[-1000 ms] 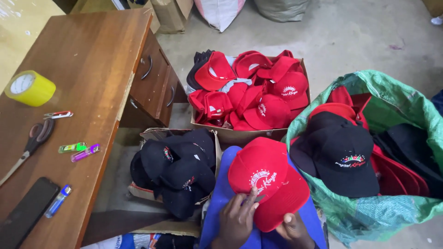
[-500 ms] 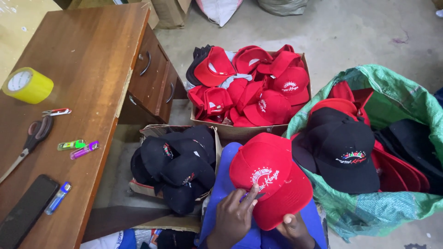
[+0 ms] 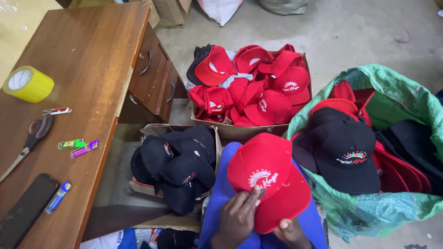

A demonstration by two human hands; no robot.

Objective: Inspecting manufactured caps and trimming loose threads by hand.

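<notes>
So there's a red cap resting on the person's lap, crown up and brim pointing toward the bottom right, which puts the white embroidered front right under their eyes. The left hand lies on the crown with fingers curled loosely, fingertips right beside the stitching, more pressing and picking at it than gripping. The right hand is mostly cut off at the bottom edge; it looks closed on the brim edge from below, probably steadying the cap so it doesn't slide off the blue fabric over the knees.

Everything else sits within arm's reach around the lap. Just left is a cardboard box of black caps, straight ahead a cardboard box of red caps piled loosely, and on the right a big green woven sack with its mouth rolled open, holding a mix of black and red caps. Sorted by colour, looks like, though that's my guess.

To the left is a brown wooden worktop with drawers, carrying a roll of yellow tape, scissors, a few small lighters, and a dark phone near the edge. The floor is bare grey concrete, a bit scuffed, with more bags and boxes along the top.
</notes>
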